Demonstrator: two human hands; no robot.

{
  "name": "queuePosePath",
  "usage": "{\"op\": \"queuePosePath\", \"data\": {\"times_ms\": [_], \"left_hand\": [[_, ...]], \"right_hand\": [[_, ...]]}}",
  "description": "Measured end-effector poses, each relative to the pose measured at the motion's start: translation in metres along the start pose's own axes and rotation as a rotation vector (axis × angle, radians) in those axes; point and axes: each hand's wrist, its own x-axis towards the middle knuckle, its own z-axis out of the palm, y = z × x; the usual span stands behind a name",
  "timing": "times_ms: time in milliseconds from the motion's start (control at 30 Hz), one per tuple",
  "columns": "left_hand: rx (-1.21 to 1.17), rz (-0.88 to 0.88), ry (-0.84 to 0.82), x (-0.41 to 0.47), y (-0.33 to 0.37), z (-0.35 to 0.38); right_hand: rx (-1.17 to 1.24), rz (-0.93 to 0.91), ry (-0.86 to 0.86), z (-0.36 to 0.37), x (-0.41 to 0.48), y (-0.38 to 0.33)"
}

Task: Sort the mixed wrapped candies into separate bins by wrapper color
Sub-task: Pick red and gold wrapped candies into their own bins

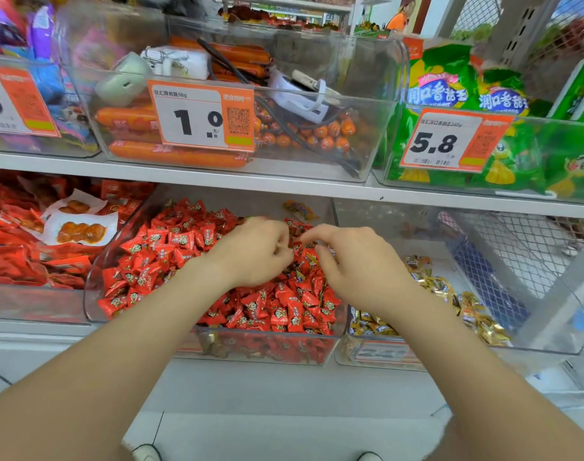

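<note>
A clear bin [94, 281] on the lower shelf is heaped with red wrapped candies [170, 241]. A few gold wrapped candies [298, 277] lie mixed among them, and one more gold candy [300, 210] lies at the back. Both hands hover over the middle of the heap, close together. My left hand [254, 251] has its fingers curled in toward the thumb; whether it holds anything is hidden. My right hand [350, 261] has loosely bent fingers that touch the candies beneath them. The clear bin to the right [550, 347] holds gold wrapped candies [450, 294].
A bin of red snack packets [24, 247] stands to the left. The upper shelf [217, 176] carries bins of orange sausages [180, 154] and green bags [467, 88], with price tags hanging over the lower bins. A wire mesh panel [523, 241] closes the right side.
</note>
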Motion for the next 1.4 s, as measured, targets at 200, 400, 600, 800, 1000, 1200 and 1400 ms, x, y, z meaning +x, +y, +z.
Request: {"op": "queuePosePath", "data": {"times_ms": [200,400,600,800,1000,1200,1400], "left_hand": [[0.071,-0.033,0.105,-0.015,-0.015,-0.013],[0.114,-0.020,0.069,-0.023,-0.030,-0.016],[0.068,0.071,-0.034,-0.022,-0.029,-0.021],[0.185,-0.007,-0.063,-0.019,-0.017,-0.021],[0.134,-0.032,-0.074,-0.019,-0.018,-0.017],[0.063,-0.093,0.072,-0.019,-0.025,-0.025],[0.265,-0.052,0.042,-0.008,-0.022,-0.026]], "right_hand": [[-0.369,-0.148,-0.149,0.004,0.024,-0.018],[-0.582,-0.096,-0.311,0.012,0.042,-0.029],[-0.488,-0.068,-0.352,0.013,0.052,-0.024],[-0.178,0.056,-0.146,0.009,0.039,-0.009],[-0.192,0.036,0.003,0.016,0.036,-0.008],[-0.204,-0.052,-0.009,0.017,0.041,-0.003],[-0.341,-0.147,-0.169,0.015,0.045,-0.009]]}}
